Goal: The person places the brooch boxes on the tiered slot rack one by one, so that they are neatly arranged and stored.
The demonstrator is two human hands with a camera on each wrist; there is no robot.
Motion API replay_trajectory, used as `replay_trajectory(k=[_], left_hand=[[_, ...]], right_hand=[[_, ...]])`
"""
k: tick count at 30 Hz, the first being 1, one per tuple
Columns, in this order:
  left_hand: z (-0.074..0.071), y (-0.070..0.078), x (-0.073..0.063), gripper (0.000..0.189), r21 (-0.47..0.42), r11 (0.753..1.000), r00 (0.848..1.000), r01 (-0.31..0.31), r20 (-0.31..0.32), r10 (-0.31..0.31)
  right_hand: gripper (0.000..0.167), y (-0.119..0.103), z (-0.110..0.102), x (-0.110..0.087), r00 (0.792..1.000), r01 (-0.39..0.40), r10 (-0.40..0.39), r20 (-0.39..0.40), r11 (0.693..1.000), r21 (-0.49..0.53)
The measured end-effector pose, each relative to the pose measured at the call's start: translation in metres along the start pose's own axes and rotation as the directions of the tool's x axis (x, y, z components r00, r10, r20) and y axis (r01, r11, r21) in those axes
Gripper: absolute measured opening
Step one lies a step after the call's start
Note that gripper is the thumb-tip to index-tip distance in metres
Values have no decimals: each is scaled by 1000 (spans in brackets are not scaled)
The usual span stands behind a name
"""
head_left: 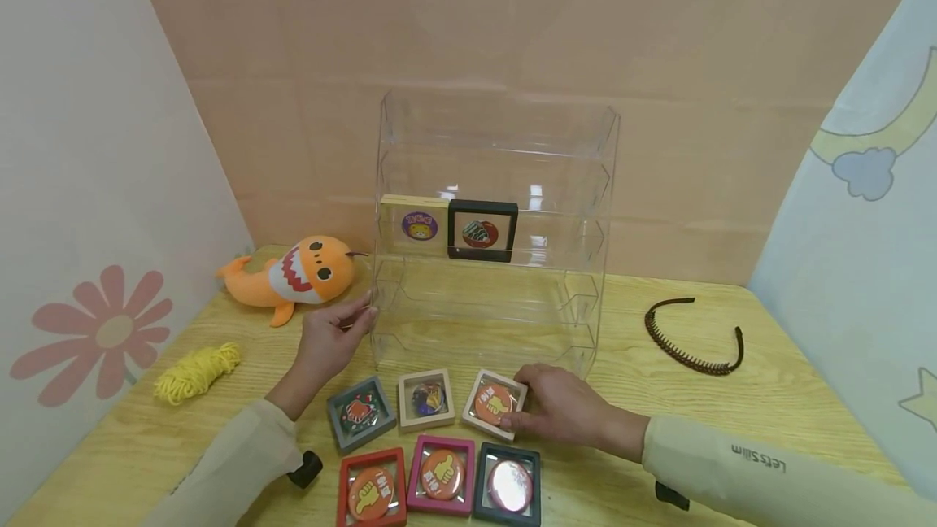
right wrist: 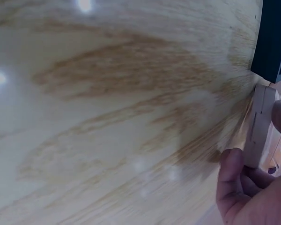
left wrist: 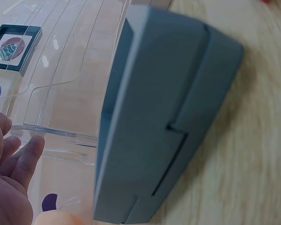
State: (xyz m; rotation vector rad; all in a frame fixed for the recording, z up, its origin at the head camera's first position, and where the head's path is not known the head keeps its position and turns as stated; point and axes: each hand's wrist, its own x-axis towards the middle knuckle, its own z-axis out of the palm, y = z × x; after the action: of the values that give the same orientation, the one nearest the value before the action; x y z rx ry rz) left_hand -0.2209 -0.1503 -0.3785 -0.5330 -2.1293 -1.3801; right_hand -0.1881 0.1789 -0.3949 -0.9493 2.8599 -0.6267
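Observation:
A clear plastic display rack (head_left: 490, 291) with several tiers stands at the middle of the table. My left hand (head_left: 333, 340) grips the rack's left side edge, the clear panel between thumb and fingers in the left wrist view. The right hand (head_left: 560, 405) holds a beige square frame (head_left: 492, 401) with an orange thumbs-up badge, thumb on its near edge. That frame's pale side (right wrist: 258, 126) shows between thumb and fingers in the right wrist view. On one tier of the rack, a pale yellow frame (head_left: 395, 238) with a purple bear badge leans beside a black frame (head_left: 483, 254).
Before the rack lie a grey frame (head_left: 337, 413), another beige frame (head_left: 405, 401), a red frame (head_left: 401, 478), a magenta frame (head_left: 468, 486) and a dark frame (head_left: 481, 482). An orange shark plush (head_left: 252, 287) and yellow cord (head_left: 198, 372) lie left, a brown headband (head_left: 677, 354) right.

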Motion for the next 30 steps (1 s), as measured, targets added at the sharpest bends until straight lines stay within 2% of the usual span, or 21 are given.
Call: replay_trajectory(k=[6,9,12,15,19,26,30], left_hand=[[1,-1,0,24,-1,1000,1000,7,-8,-7],[1,-1,-1,24,-2,1000,1000,0,-11,0],[1,-2,-1,24,0,1000,1000,-9,-13,9],[1,-1,-1,24,2,1000,1000,-11,-18,11],[1,0,0,24,6,1000,1000,-7,-27,7],[1,1,-1,25,-18,1000,1000,16,-10,-16],[1,2,-2,25,-11,1000,1000,26,-8,-26]], right_hand=[[55,3,0,0,999,-10,15,-32,989,148],[49,5,-2,-1,998,32,-17,-66,973,229],[36,6,-5,-1,990,95,-62,-125,955,282],[24,8,-8,0,975,174,-120,-189,936,305],[18,9,-9,2,953,243,-166,-255,921,306],[11,8,-12,1,959,208,-118,-258,912,355],[9,7,-18,1,954,221,-124,-274,905,362]])
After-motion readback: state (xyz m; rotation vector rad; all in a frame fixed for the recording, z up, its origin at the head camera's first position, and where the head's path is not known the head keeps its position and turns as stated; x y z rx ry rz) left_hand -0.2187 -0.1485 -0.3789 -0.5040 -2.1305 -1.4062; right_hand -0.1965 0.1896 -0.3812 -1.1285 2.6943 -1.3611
